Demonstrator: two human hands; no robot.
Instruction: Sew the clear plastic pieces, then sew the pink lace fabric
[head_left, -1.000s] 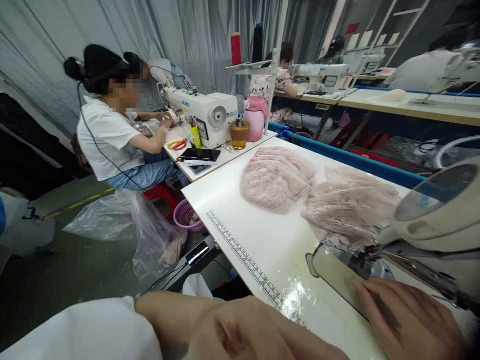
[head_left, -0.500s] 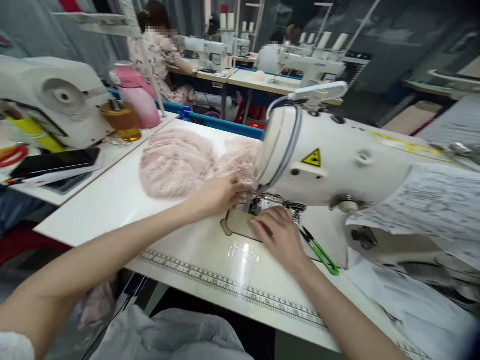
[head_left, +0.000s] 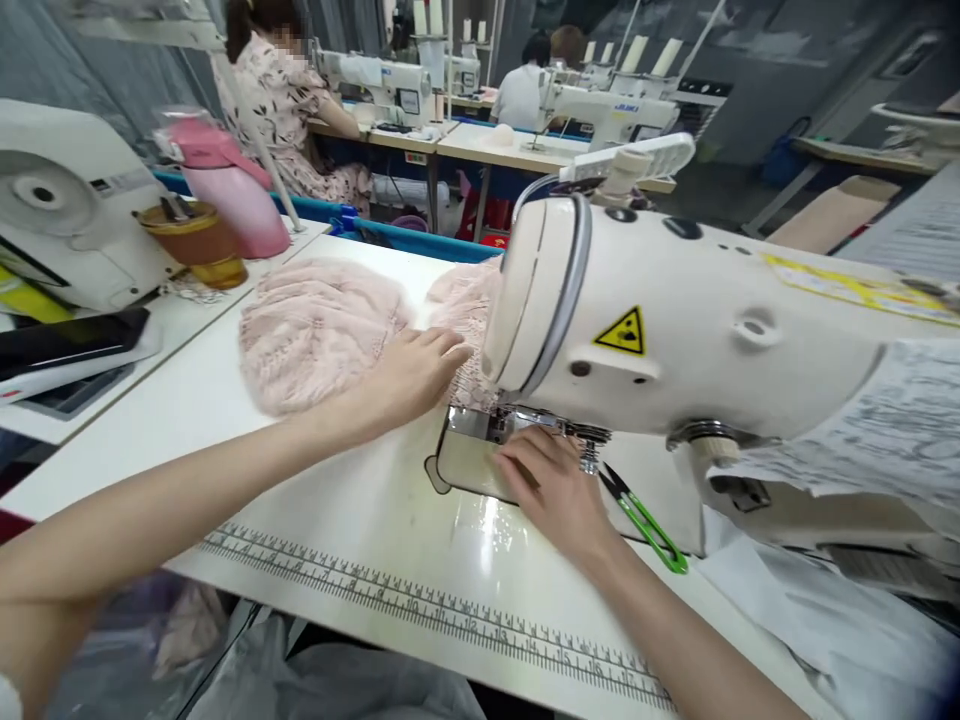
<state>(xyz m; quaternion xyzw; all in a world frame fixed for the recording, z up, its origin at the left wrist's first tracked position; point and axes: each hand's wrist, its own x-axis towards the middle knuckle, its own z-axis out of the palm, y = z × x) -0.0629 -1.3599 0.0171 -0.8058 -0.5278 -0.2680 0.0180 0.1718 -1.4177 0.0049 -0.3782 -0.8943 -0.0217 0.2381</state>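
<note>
My left hand [head_left: 420, 372] lies over gathered pale pink fabric [head_left: 465, 300] just left of the sewing machine head [head_left: 541, 300], fingers stretched out and touching the cloth. Part of this fabric disappears behind the machine head. A second bunched portion of pink fabric [head_left: 319, 325] spreads on the table to the left; whether the two are joined, I cannot tell. In front of the needle area, my right hand [head_left: 551, 480] is closed, with thumb and fingertips together above the metal plate [head_left: 465, 460]. Anything between those fingertips is hidden.
Green thread snips [head_left: 649, 525] lie right of my right hand. A printed ruler strip [head_left: 450, 615] runs along the table's front edge. Paper sheets [head_left: 847, 610] cover the right side. Left stand a pink bottle [head_left: 232, 200], an amber cup [head_left: 199, 245] and a phone [head_left: 71, 340]. Co-workers sit beyond.
The view has shifted, bringing the machine closer. My left hand has loosened from a pinch near the needle, its fingers now extended on the fabric. My right hand stays by the plate.
</note>
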